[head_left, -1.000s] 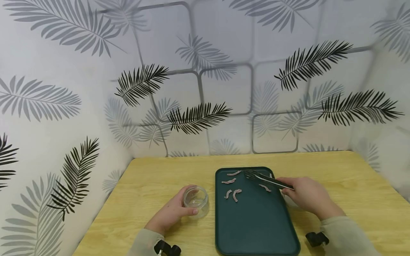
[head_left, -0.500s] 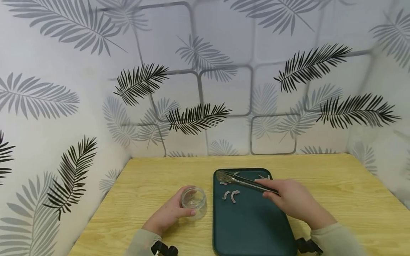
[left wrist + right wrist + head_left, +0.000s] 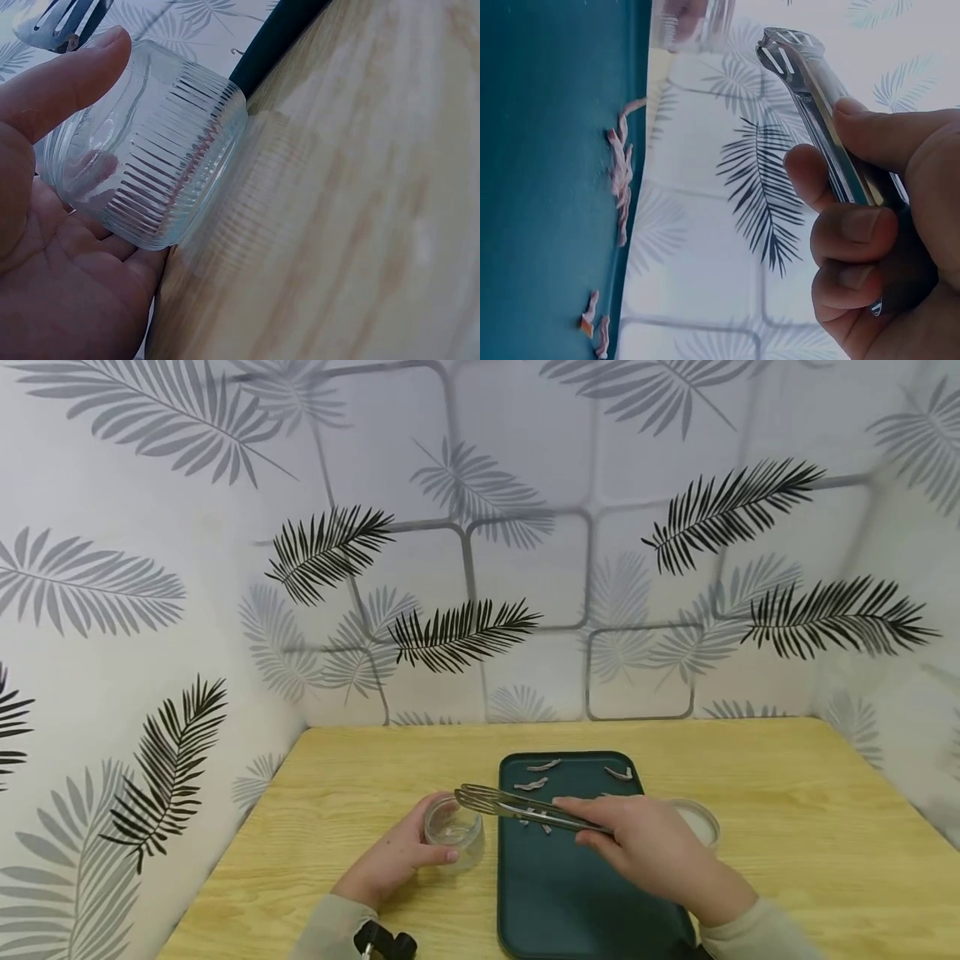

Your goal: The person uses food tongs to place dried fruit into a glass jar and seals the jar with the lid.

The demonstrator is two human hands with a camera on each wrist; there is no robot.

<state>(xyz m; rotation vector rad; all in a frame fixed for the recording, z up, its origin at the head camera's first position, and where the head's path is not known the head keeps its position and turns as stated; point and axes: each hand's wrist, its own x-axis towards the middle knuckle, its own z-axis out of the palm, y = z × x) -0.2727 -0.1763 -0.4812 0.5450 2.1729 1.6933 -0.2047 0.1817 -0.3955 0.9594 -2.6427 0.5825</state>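
My left hand (image 3: 393,857) holds a clear glass jar (image 3: 472,837), thumb near the rim and fingers behind it. Ribbed sides of the jar (image 3: 169,150) show in the left wrist view, close over the wooden table. My right hand (image 3: 652,845) grips metal tongs (image 3: 817,97) with slotted heads. In the head view the tongs' heads overlap the jar's mouth. A small brownish bit (image 3: 73,43) shows at the tongs' tip in the left wrist view. Several pale pinkish strips (image 3: 543,766) lie on a dark green tray (image 3: 585,893); the tongs partly cover some.
Beyond my right hand, partly hidden by it, a round whitish lid or dish (image 3: 699,821) sits on the wooden table (image 3: 795,793). A leaf-patterned wall (image 3: 525,568) rises behind the table's far edge.
My right hand has carried the tongs left, from over the tray's far end to the jar's mouth. The round whitish piece has come into view. My left hand and the jar stay nearly in place.
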